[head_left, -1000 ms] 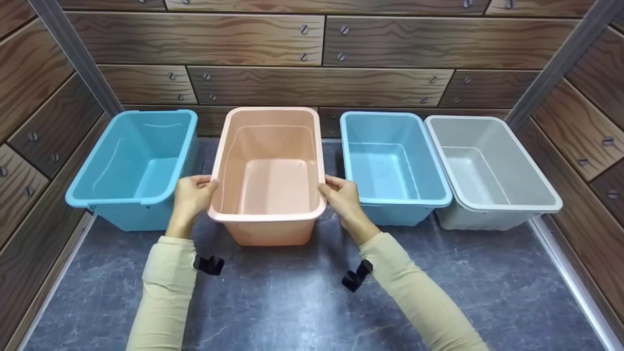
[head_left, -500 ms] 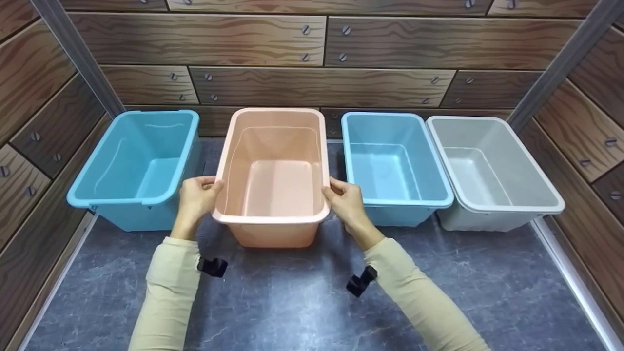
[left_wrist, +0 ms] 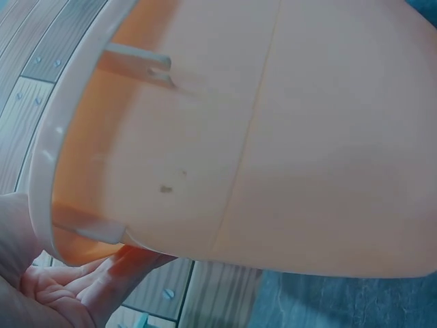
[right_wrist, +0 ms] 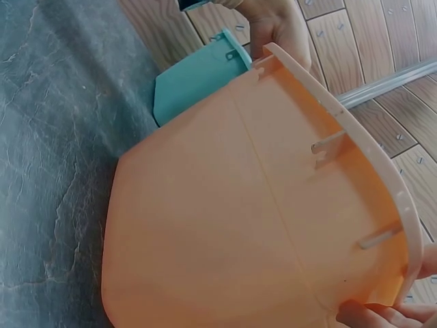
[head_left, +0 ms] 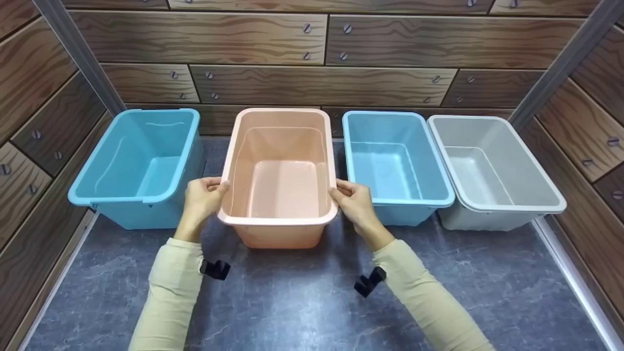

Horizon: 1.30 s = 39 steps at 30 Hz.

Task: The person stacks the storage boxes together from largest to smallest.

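Note:
An orange plastic bin (head_left: 278, 221) stands between two blue bins in the head view, its open top facing up. My left hand (head_left: 204, 197) grips its left rim, thumb on top and fingers curled beneath. On the opposite side my right hand (head_left: 356, 200) pinches the right rim in the same manner. In the left wrist view the bin's outer wall (left_wrist: 307, 150) fills most of the picture, with the left hand's fingers (left_wrist: 109, 283) under the rim. The right wrist view shows the right fingers (right_wrist: 382, 316) below the rim at the lower right corner.
A teal-blue bin (head_left: 146, 214) stands at the left. To the right are a light blue bin (head_left: 397, 214) and a grey bin (head_left: 487, 219), side by side. Wood-patterned walls (head_left: 253, 41) enclose the dark marbled surface (head_left: 292, 302).
The orange bin has shifted a little to the right, away from the teal-blue bin and closer to the light blue one. Both hands have moved along with it, still holding its rim.

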Each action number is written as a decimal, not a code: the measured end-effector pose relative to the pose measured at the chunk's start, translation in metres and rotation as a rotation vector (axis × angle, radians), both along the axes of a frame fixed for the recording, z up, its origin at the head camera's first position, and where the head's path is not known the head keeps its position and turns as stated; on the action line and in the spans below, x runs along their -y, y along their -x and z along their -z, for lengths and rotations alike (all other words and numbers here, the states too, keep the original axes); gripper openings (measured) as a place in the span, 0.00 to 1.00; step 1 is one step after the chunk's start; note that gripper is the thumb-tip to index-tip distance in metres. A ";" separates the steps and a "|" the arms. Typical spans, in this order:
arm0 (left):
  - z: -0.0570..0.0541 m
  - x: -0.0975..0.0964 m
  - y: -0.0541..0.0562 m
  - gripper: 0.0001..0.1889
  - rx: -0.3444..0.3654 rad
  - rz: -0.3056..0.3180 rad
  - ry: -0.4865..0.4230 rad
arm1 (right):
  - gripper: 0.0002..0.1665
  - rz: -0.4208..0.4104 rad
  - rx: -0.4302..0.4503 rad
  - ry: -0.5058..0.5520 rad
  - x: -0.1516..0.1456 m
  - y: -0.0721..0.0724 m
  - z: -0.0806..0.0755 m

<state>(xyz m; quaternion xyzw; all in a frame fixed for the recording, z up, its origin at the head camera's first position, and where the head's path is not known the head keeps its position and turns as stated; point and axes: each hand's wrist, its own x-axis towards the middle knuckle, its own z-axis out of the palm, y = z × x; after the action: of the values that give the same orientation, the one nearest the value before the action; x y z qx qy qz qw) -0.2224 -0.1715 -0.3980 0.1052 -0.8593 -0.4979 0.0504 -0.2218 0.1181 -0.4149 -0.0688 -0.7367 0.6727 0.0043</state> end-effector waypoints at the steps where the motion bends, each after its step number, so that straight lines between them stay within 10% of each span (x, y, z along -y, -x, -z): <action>1: 0.000 -0.001 0.000 0.18 -0.002 0.002 -0.004 | 0.22 0.002 -0.001 -0.001 -0.001 0.000 0.000; 39: 0.009 -0.022 -0.013 0.15 -0.077 0.032 -0.068 | 0.23 -0.020 0.019 0.006 -0.030 -0.016 -0.002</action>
<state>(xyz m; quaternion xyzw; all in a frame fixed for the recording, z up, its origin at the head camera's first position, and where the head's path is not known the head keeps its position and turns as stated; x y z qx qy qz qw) -0.2093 -0.1499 -0.4067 0.0740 -0.8408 -0.5314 0.0717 -0.2062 0.1478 -0.4130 -0.0677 -0.7353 0.6743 -0.0095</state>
